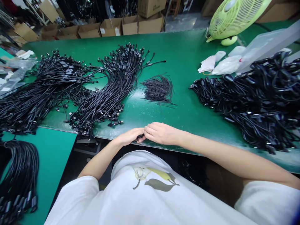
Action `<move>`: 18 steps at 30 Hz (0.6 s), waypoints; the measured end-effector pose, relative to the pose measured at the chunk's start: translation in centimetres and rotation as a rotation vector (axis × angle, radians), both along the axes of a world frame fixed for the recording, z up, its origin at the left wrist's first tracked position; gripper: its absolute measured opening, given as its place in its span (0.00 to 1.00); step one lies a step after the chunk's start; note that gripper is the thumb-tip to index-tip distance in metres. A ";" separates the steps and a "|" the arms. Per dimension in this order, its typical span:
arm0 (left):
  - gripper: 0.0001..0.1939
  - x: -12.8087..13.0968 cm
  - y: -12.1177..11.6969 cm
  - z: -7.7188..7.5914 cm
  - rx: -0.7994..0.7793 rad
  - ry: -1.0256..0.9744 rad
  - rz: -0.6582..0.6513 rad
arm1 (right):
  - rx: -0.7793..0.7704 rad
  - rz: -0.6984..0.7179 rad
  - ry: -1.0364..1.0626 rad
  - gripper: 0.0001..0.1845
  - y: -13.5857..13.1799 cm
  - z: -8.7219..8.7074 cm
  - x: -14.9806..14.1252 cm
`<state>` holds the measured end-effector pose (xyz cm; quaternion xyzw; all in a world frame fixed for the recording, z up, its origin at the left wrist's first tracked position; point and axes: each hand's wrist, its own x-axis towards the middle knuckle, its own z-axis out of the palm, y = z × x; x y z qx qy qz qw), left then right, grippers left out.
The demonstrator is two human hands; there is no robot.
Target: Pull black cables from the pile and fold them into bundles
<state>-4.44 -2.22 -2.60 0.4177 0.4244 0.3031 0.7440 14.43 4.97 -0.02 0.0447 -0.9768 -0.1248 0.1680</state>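
My left hand [131, 136] and my right hand [159, 132] meet at the front edge of the green table. A small part of a black cable [140, 136] shows between the curled fingers of my left hand; most of it is hidden. My right hand's fingers are bent together against my left fingertips, and what they pinch is out of sight. Beyond the hands lies a small pile of short black twist ties [158, 89]. To the left of it spreads a large heap of black cables [112, 81] with connectors at both ends.
Another cable heap [53, 78] lies farther left, and more cables [21, 168] rest on a side table [56, 156]. Coiled black cables [253, 97] are piled on the right. A green fan [234, 18] and plastic bags [227, 64] stand behind them. Cardboard boxes [110, 28] line the back.
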 end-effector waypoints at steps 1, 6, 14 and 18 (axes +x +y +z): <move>0.14 0.0 -0.1 0.0 -0.051 -0.057 0.020 | 0.007 0.015 0.008 0.13 -0.1 0.4 0.0; 0.19 0.8 -0.2 -0.9 -0.149 -0.115 0.125 | 0.054 0.098 0.008 0.12 -0.2 1.0 0.2; 0.18 1.9 0.7 -1.3 -0.134 0.009 0.222 | 0.202 -0.129 -0.132 0.13 -1.6 0.5 0.5; 0.16 2.5 0.9 -1.2 -0.151 -0.006 0.244 | 0.215 -0.193 -0.173 0.16 -2.0 0.2 0.1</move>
